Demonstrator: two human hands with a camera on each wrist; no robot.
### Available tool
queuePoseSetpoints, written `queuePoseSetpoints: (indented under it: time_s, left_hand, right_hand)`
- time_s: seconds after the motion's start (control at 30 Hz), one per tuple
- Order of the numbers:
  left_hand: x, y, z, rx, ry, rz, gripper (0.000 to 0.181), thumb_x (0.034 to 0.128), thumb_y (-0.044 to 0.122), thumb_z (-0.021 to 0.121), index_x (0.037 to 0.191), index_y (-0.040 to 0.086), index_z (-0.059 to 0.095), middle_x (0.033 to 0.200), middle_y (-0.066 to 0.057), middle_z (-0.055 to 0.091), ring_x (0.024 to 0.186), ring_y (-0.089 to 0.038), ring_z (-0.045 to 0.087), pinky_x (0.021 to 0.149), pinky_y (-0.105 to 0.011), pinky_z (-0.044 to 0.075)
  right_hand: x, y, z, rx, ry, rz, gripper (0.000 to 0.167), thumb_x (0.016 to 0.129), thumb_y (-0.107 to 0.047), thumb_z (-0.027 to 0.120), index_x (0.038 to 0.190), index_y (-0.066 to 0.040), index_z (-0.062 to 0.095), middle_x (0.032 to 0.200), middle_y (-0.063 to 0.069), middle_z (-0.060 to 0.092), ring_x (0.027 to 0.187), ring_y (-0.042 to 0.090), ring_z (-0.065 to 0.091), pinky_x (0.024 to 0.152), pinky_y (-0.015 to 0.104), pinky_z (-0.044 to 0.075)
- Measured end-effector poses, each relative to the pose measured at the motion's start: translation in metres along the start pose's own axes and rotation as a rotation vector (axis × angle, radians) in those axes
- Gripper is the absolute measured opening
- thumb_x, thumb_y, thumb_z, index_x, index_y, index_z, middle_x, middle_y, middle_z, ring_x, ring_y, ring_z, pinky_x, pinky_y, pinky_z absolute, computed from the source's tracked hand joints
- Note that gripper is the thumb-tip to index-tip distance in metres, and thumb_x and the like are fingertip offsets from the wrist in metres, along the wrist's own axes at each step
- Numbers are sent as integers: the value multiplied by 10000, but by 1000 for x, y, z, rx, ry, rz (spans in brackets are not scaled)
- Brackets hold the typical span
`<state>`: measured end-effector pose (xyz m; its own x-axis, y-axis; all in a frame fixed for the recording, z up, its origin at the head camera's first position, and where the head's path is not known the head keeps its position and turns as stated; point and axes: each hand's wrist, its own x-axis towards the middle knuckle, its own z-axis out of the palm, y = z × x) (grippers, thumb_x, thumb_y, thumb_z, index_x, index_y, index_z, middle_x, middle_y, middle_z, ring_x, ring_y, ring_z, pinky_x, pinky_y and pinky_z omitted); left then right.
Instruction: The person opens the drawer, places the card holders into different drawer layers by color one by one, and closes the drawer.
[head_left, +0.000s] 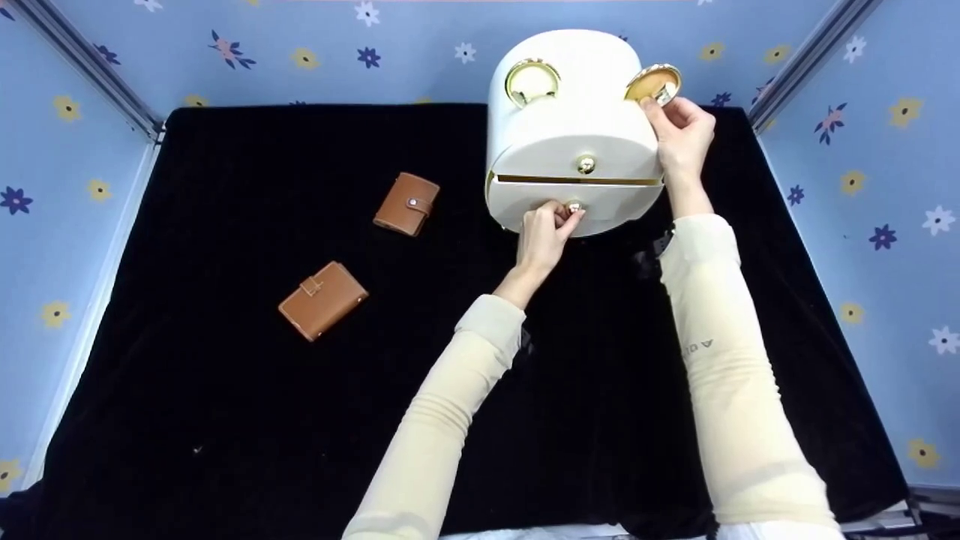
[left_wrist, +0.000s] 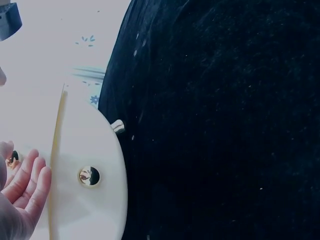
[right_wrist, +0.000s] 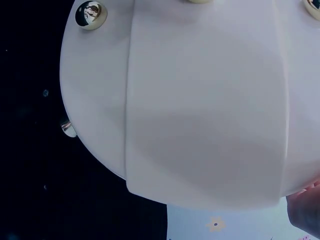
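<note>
A white rounded cabinet (head_left: 574, 112) with gold knobs stands at the back right. Its middle drawer (right_wrist: 205, 115) sticks out a little past the panels on either side, leaving a narrow gap above it. In the head view my left hand (head_left: 541, 234) pinches that drawer's knob (head_left: 574, 207); the left wrist view has this hand (left_wrist: 25, 200) at the left edge, beside the knob. My right hand (head_left: 684, 139) holds the gold-rimmed round ear (head_left: 654, 84) on the cabinet's right. The upper drawer's knob (head_left: 586, 165) and the lowest knob (left_wrist: 89, 176) are untouched.
Two brown leather wallets, one snapped closed (head_left: 406, 204) and one with a strap (head_left: 324, 301), lie left of the cabinet on a black cloth (head_left: 225, 420). Another gold-rimmed ear (head_left: 532, 81) is on the cabinet's left. Blue flowered walls (head_left: 420, 52) enclose the table.
</note>
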<state>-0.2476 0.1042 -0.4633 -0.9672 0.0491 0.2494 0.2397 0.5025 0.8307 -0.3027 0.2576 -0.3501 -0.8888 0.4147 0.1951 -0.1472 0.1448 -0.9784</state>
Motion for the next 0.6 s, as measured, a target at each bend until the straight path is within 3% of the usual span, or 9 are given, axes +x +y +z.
queuePoseSetpoints:
  time_s: [0.27, 0.6]
  left_hand:
    - [9, -1, -1, -29, -18, -40, 251, 821, 278, 630, 705, 55, 622, 637, -3, 630, 573, -78, 568, 573, -162, 427]
    - [12, -1, -2, 12, -18, -32, 274, 825, 307, 620, 708, 59, 627, 639, 2, 633, 584, -85, 572, 581, -185, 426]
  right_hand:
    - [1, 2, 0, -1, 5, 13, 118, 720, -125, 733, 680, -43, 659, 608, -21, 609, 569, 73, 537, 589, 194, 413]
    - [1, 1, 1, 14, 9, 15, 119, 717, -121, 736, 667, -48, 656, 608, -12, 607, 571, 80, 538, 589, 195, 415]
